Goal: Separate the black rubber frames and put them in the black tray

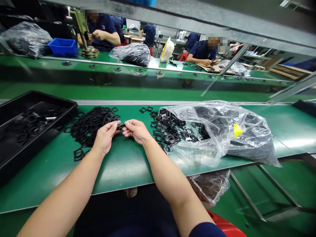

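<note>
My left hand and my right hand meet over the green table, each pinching a small black plastic part between thumb and fingers. The fingers cover much of it, so its full shape is hidden. Just left of my left hand lies a heap of black ring-shaped plastic parts. To the right of my right hand, more such parts spill from the mouth of a clear plastic bag with a yellow label.
A black tray with loose parts stands at the left. Beyond the table's far edge runs a green conveyor belt carrying spaced dark pieces. Across it, co-workers sit by a blue bin and another bag. A metal post slants at the right.
</note>
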Demonstrator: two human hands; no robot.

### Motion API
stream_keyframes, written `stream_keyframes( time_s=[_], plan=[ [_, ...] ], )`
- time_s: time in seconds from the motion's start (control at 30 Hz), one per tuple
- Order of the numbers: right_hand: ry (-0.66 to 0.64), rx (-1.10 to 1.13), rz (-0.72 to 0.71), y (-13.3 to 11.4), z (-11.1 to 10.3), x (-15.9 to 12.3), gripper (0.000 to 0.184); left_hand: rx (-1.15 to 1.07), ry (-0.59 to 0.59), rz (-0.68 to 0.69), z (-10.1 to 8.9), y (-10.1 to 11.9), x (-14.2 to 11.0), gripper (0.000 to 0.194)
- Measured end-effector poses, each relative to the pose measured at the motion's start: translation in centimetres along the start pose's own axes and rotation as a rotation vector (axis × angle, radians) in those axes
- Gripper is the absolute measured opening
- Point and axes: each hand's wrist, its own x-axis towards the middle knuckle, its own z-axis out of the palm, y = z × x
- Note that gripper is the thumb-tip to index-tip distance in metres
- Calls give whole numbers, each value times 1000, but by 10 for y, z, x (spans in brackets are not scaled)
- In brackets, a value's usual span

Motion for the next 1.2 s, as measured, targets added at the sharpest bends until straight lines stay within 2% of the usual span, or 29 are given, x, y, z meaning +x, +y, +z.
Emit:
stream_keyframes(
  time_s=[0.17, 0.33, 0.47, 0.57, 0.67, 0.87, 1.03, 1.2],
  plan=[
    [110, -156, -87, 1, 4, 0, 43, -107, -154, -169, 1, 3, -3, 31],
    [210, -340, -283, 4, 5, 1, 34, -166, -140, -229, -3, 4, -2, 25],
    [203, -535, -537, 1, 4, -1, 20, -176, -124, -228, -4, 5, -1, 22],
    [137, -656, -635, -2, 3, -4, 14, -184, -131, -224, -3, 5, -1, 22],
    [102, -710, -679, -2, 3, -4, 8, -181, -134, -220, -3, 5, -1, 22],
    [62, -785, -756, -2, 2, -4, 8, -152, -150, -208, -2, 6, -3, 25],
    [22, -853, -723, -5, 1, -7, 7, -140, -150, -174, -1, 5, -4, 26],
    [27, -826, -754, -5, 2, -8, 8, -123, -154, -148, 0, 5, -5, 25]
  ],
)
